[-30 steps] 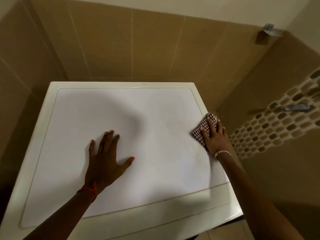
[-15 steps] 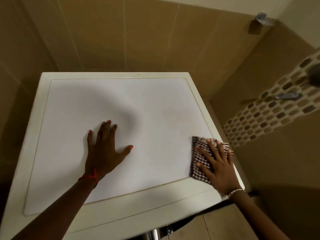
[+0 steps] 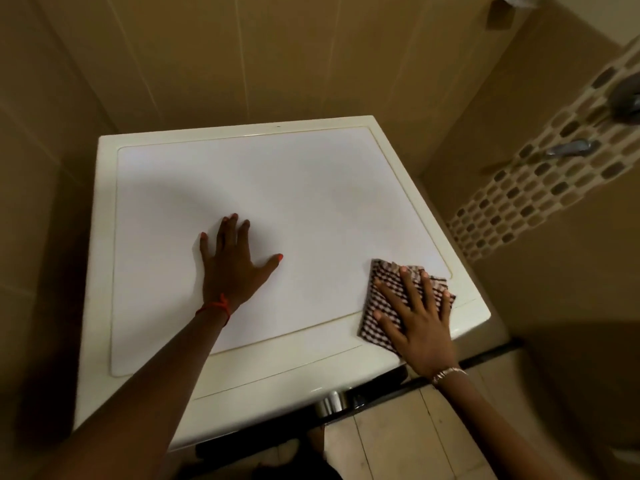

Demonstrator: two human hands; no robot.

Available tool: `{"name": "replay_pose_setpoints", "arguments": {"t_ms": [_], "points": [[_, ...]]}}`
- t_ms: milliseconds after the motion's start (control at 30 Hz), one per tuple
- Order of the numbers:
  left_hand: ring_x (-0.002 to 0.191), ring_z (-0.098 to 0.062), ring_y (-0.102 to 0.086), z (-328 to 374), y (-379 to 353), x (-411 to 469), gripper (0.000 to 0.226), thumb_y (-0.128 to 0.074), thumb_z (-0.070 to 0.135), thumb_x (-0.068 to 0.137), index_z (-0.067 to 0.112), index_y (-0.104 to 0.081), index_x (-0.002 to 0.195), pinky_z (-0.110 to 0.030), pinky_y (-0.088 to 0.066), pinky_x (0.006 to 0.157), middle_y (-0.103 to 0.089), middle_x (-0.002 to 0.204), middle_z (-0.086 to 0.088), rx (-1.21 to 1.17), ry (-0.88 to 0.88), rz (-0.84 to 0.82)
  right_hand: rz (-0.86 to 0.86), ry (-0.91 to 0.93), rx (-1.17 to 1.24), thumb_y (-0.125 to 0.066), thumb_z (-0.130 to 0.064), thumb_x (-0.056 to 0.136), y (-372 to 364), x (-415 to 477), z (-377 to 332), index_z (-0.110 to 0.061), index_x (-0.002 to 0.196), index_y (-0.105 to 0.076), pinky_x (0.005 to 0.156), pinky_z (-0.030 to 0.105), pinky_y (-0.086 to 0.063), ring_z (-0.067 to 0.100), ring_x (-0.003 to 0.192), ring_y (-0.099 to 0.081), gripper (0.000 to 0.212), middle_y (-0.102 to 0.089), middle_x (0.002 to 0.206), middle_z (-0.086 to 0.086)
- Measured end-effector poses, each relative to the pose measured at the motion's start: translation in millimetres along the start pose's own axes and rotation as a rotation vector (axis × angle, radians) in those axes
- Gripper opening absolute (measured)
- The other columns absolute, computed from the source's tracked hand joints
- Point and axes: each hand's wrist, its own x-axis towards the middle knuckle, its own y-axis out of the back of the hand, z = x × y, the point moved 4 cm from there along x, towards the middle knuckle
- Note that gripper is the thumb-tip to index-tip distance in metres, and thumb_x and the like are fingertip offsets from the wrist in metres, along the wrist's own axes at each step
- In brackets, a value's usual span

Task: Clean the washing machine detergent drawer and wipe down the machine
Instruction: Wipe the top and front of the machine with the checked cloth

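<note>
Brown-and-white checked cloth now lies at the near right corner of the white washing machine top. It straddles the seam between the white panel and the cream front strip. The right hand presses it flat, fingers straight and spread, gripping nothing. A second ago this hand and cloth were farther back along the right edge, so the stroke has come forward down that side towards the person.

The left hand has not moved. It rests palm down with straight fingers on the middle of the panel, a red thread at its wrist, and I judge it is only bracing.

The view has also tipped down, and the machine's front edge and the beige floor tiles below it now show.

For the task, this is the wipe-down of the lid, and the right margin looks covered. The left and back parts of the panel seem not yet reached in this pass. The detergent drawer is not in view, since the front face is hidden under the lid's edge. A small chrome part below that edge may be a knob or a door fitting, but it is too dim to tell.

No brand, label or writing can be read. A tiny dark mark on the back rim is too small to make out.
</note>
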Motion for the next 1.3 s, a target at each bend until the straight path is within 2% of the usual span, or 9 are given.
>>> {"name": "replay_pose_setpoints", "arguments": {"t_ms": [133, 300, 500, 600, 733, 833, 933, 1167, 1300], "points": [[0.144, -0.021, -0.014, -2, -2, 0, 0.090, -0.038, 0.066, 0.072, 0.009, -0.032, 0.142, -0.051, -0.002, 0.114, -0.023, 0.153, -0.009, -0.001, -0.003, 0.005, 0.026, -0.162, 0.012, -0.005, -0.079, 0.076, 12, -14, 46, -0.047, 0.140, -0.013, 0.114, 0.054, 0.004, 0.018, 0.143, 0.007, 0.071, -0.003, 0.155, -0.011], [0.144, -0.023, -0.017, -3, -4, 0, 0.090, -0.040, 0.065, 0.072, 0.007, -0.034, 0.141, -0.052, -0.003, 0.114, -0.025, 0.153, -0.011, -0.004, -0.013, 0.024, -0.011, -0.450, 0.056, -0.009, -0.073, 0.072, 20, 24, 55, -0.048, 0.142, -0.016, 0.113, 0.059, 0.003, 0.029, 0.144, 0.008, 0.075, 0.001, 0.158, -0.004], [0.144, -0.023, -0.017, -4, -5, 1, 0.089, -0.043, 0.066, 0.073, 0.007, -0.035, 0.140, -0.054, -0.005, 0.113, -0.026, 0.152, -0.012, -0.008, -0.019, 0.013, -0.006, -0.128, 0.003, 0.006, -0.080, 0.073, 7, -4, 18, -0.048, 0.140, -0.012, 0.110, 0.054, 0.016, 0.025, 0.143, 0.014, 0.076, 0.002, 0.155, -0.008], [0.144, -0.023, -0.016, -3, -4, 2, 0.086, -0.049, 0.063, 0.077, 0.006, -0.035, 0.140, -0.054, -0.004, 0.114, -0.025, 0.152, -0.012, -0.038, -0.018, 0.013, 0.028, -0.088, 0.019, -0.002, -0.076, 0.081, 4, -31, 28, -0.047, 0.141, -0.009, 0.113, 0.046, 0.016, 0.018, 0.143, 0.014, 0.066, 0.000, 0.154, -0.010], [0.144, -0.023, -0.016, -3, -3, 1, 0.087, -0.048, 0.064, 0.076, 0.006, -0.036, 0.140, -0.053, -0.004, 0.113, -0.025, 0.152, -0.012, -0.041, -0.013, 0.018, 0.062, -0.262, 0.106, -0.007, -0.079, 0.075, 11, -30, 60, -0.046, 0.140, -0.016, 0.113, 0.043, 0.015, 0.019, 0.143, 0.013, 0.073, 0.001, 0.153, -0.012], [0.144, -0.023, -0.015, -3, -3, 0, 0.088, -0.045, 0.064, 0.075, 0.006, -0.035, 0.140, -0.053, -0.003, 0.114, -0.024, 0.153, -0.011, -0.037, -0.010, 0.013, 0.098, -0.413, 0.176, -0.021, -0.069, 0.076, 23, -1, 83, -0.035, 0.143, -0.027, 0.115, 0.052, -0.012, 0.034, 0.141, -0.012, 0.075, -0.015, 0.156, 0.003], [0.144, -0.023, -0.016, -3, -3, 0, 0.089, -0.042, 0.065, 0.073, 0.006, -0.035, 0.140, -0.053, -0.003, 0.113, -0.025, 0.152, -0.011, -0.030, -0.012, 0.024, 0.013, -0.518, 0.222, -0.034, -0.055, 0.090, 30, 25, 88, -0.033, 0.145, -0.020, 0.101, 0.051, -0.033, 0.038, 0.129, -0.031, 0.061, -0.030, 0.148, 0.011], [0.145, -0.020, -0.009, -4, -4, 0, 0.089, -0.044, 0.066, 0.077, 0.009, -0.029, 0.143, -0.051, 0.001, 0.114, -0.018, 0.155, -0.009, -0.057, -0.007, -0.011, 0.124, -0.814, 0.192, -0.032, -0.056, 0.091, 19, 11, 71, -0.033, 0.146, -0.017, 0.104, 0.060, -0.026, 0.044, 0.130, -0.024, 0.061, -0.024, 0.148, 0.019], [0.146, -0.017, -0.002, -5, -3, 0, 0.086, -0.049, 0.061, 0.082, 0.012, -0.022, 0.146, -0.050, 0.005, 0.114, -0.011, 0.157, -0.006, -0.068, 0.001, -0.063, 0.389, -1.024, 0.638, -0.042, -0.044, 0.094, 10, -13, 37, -0.026, 0.148, -0.012, 0.108, 0.049, -0.023, 0.043, 0.136, -0.018, 0.064, 0.001, 0.154, 0.020]]}}
